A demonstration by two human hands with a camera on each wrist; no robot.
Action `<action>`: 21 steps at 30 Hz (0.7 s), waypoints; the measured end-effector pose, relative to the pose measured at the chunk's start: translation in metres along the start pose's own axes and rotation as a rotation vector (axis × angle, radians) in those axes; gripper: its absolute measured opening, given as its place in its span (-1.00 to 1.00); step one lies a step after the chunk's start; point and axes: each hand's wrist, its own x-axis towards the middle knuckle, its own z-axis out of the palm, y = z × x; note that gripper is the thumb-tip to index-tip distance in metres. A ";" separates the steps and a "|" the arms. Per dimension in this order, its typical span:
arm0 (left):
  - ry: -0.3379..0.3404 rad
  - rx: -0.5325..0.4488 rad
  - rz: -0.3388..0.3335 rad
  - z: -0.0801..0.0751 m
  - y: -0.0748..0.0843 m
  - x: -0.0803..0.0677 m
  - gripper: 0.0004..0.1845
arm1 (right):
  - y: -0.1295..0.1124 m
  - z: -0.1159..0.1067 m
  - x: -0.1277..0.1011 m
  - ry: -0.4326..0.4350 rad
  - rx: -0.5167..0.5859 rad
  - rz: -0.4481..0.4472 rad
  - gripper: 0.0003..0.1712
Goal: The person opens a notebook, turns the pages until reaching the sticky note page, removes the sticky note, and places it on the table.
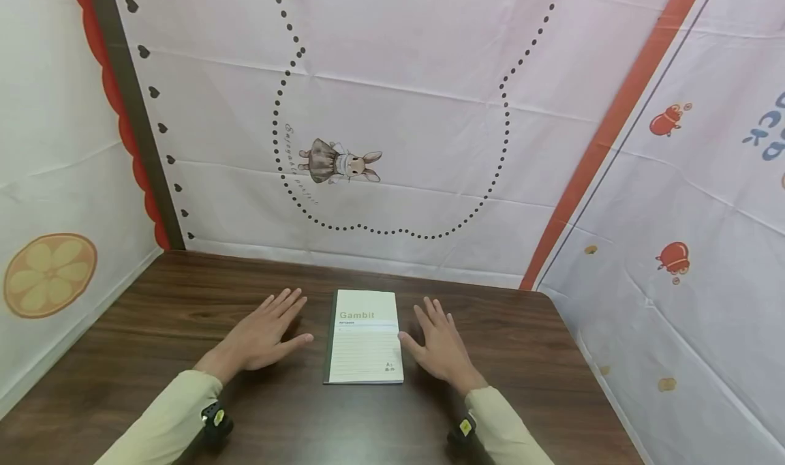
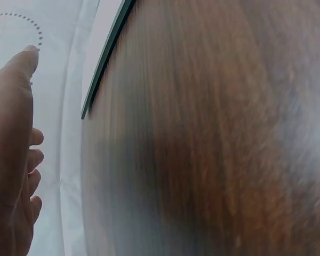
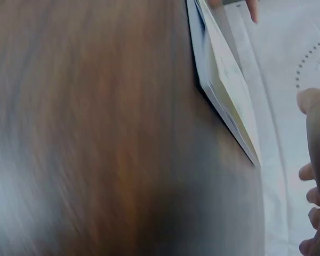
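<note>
Evidently nothing is being handled yet: the closed notebook (image 1: 364,337) is lying flat at lower centre of the table (image 1: 521,335), while the left hand (image 1: 265,337) and right hand (image 1: 439,346) are resting beside it, fingers spread, the right thumb touching its edge.

Both my forearms reach forward in pale sleeves. My left hand (image 1: 260,335) lies flat, palm down, fingers straight and spread; my right hand (image 1: 438,346) mirrors it, thumb angled inward.
</note>
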 end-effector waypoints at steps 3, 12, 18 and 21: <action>-0.005 -0.017 -0.004 0.000 0.005 -0.002 -0.10 | -0.007 0.008 -0.001 -0.018 0.010 0.018 -0.04; -0.024 -0.046 -0.023 0.001 0.015 -0.006 -0.09 | -0.019 0.022 -0.005 -0.086 0.020 0.030 -0.02; -0.037 -0.076 -0.046 0.003 0.018 -0.009 -0.08 | -0.023 0.029 -0.007 -0.110 0.037 0.030 0.00; -0.046 -0.086 -0.054 0.003 0.021 -0.009 -0.07 | -0.025 0.031 -0.007 -0.108 0.040 0.035 0.01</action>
